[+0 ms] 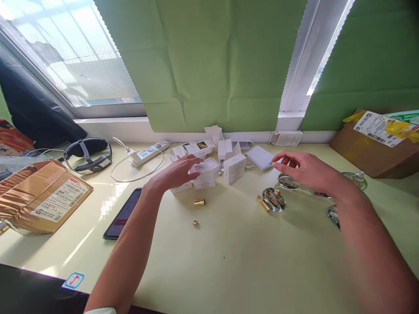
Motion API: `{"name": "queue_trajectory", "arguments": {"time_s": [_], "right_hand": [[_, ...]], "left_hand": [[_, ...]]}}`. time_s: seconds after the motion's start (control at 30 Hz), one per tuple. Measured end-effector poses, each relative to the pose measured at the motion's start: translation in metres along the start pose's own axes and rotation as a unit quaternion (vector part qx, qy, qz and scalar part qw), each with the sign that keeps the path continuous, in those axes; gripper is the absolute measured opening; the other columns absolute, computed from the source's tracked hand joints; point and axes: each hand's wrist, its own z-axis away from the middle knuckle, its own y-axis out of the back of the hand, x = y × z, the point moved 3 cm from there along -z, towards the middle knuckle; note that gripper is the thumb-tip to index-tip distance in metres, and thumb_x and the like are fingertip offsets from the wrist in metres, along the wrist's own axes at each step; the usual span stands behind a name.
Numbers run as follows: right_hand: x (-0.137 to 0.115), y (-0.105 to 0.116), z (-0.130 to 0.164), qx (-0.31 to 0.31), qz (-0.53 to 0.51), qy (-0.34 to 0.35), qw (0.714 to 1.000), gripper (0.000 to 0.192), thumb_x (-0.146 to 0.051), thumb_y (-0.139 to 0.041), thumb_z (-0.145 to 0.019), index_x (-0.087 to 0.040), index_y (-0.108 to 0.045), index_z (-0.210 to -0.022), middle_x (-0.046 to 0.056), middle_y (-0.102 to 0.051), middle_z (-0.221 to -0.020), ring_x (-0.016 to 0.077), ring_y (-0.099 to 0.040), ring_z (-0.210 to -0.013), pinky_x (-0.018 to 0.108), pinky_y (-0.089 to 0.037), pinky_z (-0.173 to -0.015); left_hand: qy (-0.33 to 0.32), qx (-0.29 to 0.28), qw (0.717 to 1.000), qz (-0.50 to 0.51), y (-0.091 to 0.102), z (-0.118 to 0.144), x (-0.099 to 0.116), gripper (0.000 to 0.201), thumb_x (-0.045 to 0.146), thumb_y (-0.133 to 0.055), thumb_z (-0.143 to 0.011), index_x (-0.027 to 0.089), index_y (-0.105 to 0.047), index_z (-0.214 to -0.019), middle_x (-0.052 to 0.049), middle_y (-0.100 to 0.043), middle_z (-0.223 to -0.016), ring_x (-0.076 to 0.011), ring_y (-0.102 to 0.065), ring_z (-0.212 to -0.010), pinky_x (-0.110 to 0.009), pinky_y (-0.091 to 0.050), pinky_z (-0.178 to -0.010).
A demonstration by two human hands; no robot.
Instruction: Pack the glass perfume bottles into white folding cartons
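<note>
Stretched over the small white boxes [205, 176], my left hand [178, 173] has its fingers spread and holds nothing; I cannot tell whether it touches a box. My right hand [303, 168] hovers by a flat white box [259, 157], thumb and fingers curved but apart, with nothing seen between them. Below that hand lies a shiny silver oval piece [274, 199] with small gold parts, a gold cylinder [264, 205] at its side. Another gold cylinder [199, 202] lies on the table below my left hand, and nearer me sits a small gold-coloured piece [195, 223].
At left are a phone [122, 216], a brown carton [49, 196], a black headset [88, 155] and a power strip [150, 153] with a white cable. A large carton [376, 146] stands at right. More shiny pieces [288, 181] lie around my right forearm.
</note>
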Motion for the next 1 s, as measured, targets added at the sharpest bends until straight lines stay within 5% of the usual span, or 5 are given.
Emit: {"name": "queue_trajectory", "arguments": {"time_s": [0.17, 0.3, 0.53, 0.83, 1.0], "right_hand": [[0.001, -0.002, -0.002, -0.003, 0.006, 0.003, 1.000, 0.048, -0.071, -0.054, -0.083, -0.031, -0.067, -0.105, 0.003, -0.066, -0.091, 0.0195, -0.058, -0.073, 0.031, -0.044, -0.060], [0.001, -0.006, -0.004, -0.014, 0.007, 0.010, 1.000, 0.048, -0.070, -0.053, -0.084, -0.031, -0.067, -0.106, 0.003, -0.067, -0.093, 0.0196, -0.058, -0.073, 0.032, -0.045, -0.063], [0.004, 0.005, 0.001, -0.008, -0.005, 0.001, 1.000, 0.049, -0.069, -0.054, -0.084, -0.029, -0.067, -0.110, 0.004, -0.066, -0.093, 0.0183, -0.055, -0.073, 0.031, -0.042, -0.061], [0.060, 0.061, 0.011, 0.157, -0.061, -0.062, 0.984, 0.034, -0.054, -0.062, -0.086, -0.029, -0.067, -0.108, 0.007, -0.070, -0.108, 0.0222, -0.061, -0.096, 0.032, -0.047, -0.074], [0.077, 0.047, 0.003, 0.051, -0.018, -0.085, 0.995, 0.055, -0.053, -0.071, -0.078, -0.033, -0.055, -0.127, 0.009, -0.064, -0.121, 0.0254, -0.059, -0.109, 0.033, -0.049, -0.079]], "left_hand": [[-0.084, 0.127, 0.988, 0.000, -0.005, -0.008, 0.052, 0.050, 0.040, -0.037, -0.102, 0.031, -0.032, -0.151, -0.006, -0.037, -0.154, -0.0245, -0.037, -0.140, -0.044, -0.033, -0.116], [-0.133, 0.145, 0.978, -0.066, -0.032, -0.021, 0.078, 0.046, 0.032, -0.038, -0.102, 0.027, -0.039, -0.148, -0.008, -0.039, -0.155, -0.0248, -0.031, -0.145, -0.050, -0.018, -0.123], [-0.119, 0.124, 0.982, -0.080, -0.043, -0.026, 0.076, 0.042, 0.030, -0.037, -0.102, 0.026, -0.047, -0.143, -0.008, -0.046, -0.150, -0.0235, -0.037, -0.143, -0.052, -0.012, -0.124], [-0.068, 0.175, 0.980, -0.071, -0.050, -0.038, 0.076, 0.040, 0.033, -0.039, -0.102, 0.022, -0.049, -0.139, -0.010, -0.066, -0.121, -0.0244, -0.054, -0.122, -0.053, -0.012, -0.121], [-0.044, 0.170, 0.984, -0.038, -0.044, -0.047, 0.078, 0.039, 0.033, -0.039, -0.101, 0.019, -0.050, -0.136, -0.010, -0.069, -0.115, -0.0254, -0.054, -0.122, -0.054, -0.009, -0.120]]}}
